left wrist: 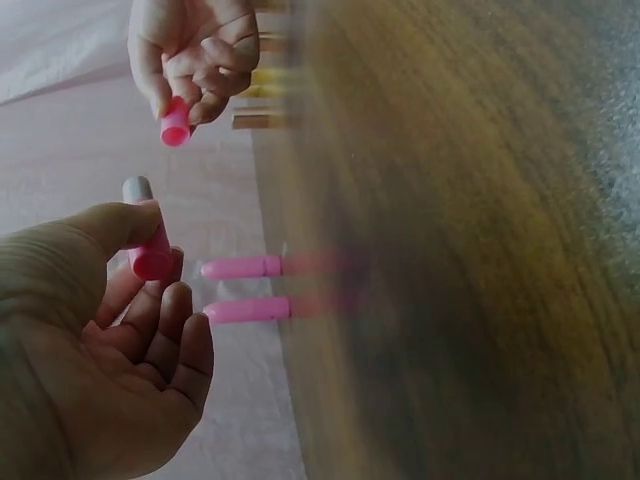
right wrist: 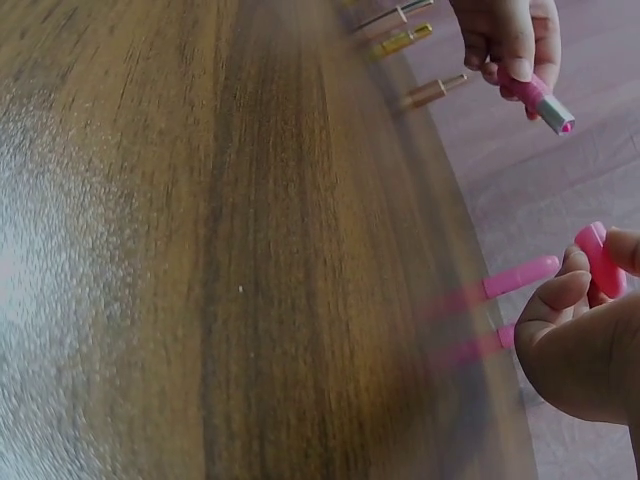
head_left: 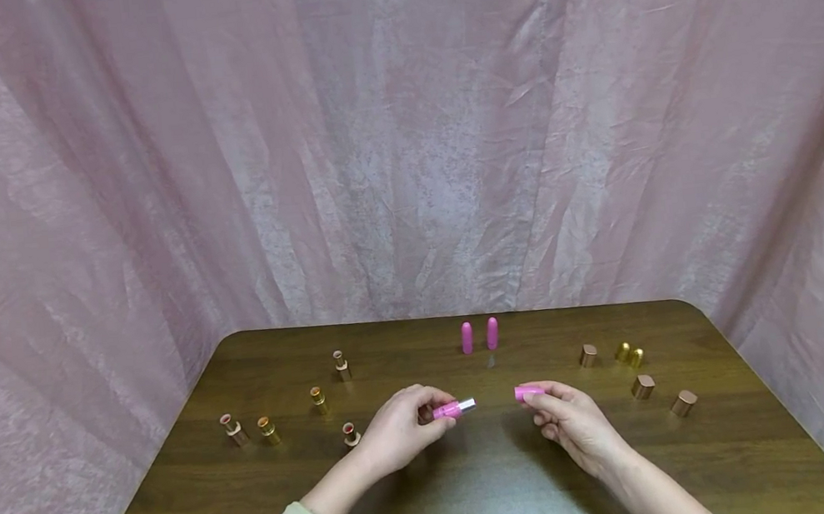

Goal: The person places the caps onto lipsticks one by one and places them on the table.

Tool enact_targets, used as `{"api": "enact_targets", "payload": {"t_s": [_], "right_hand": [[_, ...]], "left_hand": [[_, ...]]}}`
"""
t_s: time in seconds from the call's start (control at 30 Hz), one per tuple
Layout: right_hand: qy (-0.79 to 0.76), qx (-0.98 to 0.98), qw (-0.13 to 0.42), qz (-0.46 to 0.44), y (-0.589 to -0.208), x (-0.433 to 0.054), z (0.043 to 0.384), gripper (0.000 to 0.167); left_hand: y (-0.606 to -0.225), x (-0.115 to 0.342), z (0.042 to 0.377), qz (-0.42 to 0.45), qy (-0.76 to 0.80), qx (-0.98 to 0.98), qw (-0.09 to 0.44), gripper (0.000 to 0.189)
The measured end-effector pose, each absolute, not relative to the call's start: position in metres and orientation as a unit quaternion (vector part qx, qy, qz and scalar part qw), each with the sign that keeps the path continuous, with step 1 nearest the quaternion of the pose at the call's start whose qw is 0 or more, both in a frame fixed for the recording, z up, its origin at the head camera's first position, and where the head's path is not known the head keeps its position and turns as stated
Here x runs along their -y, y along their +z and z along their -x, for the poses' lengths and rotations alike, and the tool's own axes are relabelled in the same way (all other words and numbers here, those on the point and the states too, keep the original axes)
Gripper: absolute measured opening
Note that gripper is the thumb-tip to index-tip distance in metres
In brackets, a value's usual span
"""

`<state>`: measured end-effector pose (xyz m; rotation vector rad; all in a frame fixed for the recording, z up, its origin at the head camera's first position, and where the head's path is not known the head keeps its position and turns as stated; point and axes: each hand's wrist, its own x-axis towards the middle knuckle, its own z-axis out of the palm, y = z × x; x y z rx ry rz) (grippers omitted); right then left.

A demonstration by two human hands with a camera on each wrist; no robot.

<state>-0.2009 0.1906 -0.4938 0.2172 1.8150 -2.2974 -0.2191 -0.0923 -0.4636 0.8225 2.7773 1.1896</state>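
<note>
In the head view my left hand (head_left: 404,432) pinches a pink lipstick tube (head_left: 447,412) between thumb and fingers. Its bare silver collar points right, and the right wrist view shows a bit of pink inside the collar (right wrist: 557,115). Across a short gap, my right hand (head_left: 574,424) pinches a pink lipstick cap (head_left: 528,392), held apart from the tube. The left wrist view shows the cap's open end (left wrist: 176,135) facing the tube. Both pieces are held above the wooden table (head_left: 482,492).
Two closed pink lipsticks (head_left: 467,338) stand upright at the back middle. On the left are several uncapped lipsticks, gold (head_left: 268,430) and rose-gold (head_left: 233,430), one (head_left: 351,436) close behind my left wrist. Rose-gold caps (head_left: 643,387) and two gold caps (head_left: 623,352) stand right. A pink curtain (head_left: 402,166) hangs behind.
</note>
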Motion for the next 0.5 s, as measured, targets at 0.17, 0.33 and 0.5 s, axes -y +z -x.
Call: {"api": "enact_targets", "payload": {"t_s": [0.17,0.33,0.5], "right_hand": [[-0.783,-0.611,0.098,-0.07,-0.494,-0.19,0.201,0.029],[-0.771,-0.627,0.094,-0.051,-0.492,-0.188,0.2,0.038],[-0.77,-0.63,0.091,-0.034,-0.491,-0.184,0.2,0.041]], "left_hand": [[-0.459,0.094,0.222,-0.236,0.416,-0.878,0.017,0.019],[-0.455,0.094,0.224,-0.243,0.412,-0.878,0.011,0.014],[-0.452,0.092,0.226,-0.244,0.41,-0.879,0.011,0.013]]}}
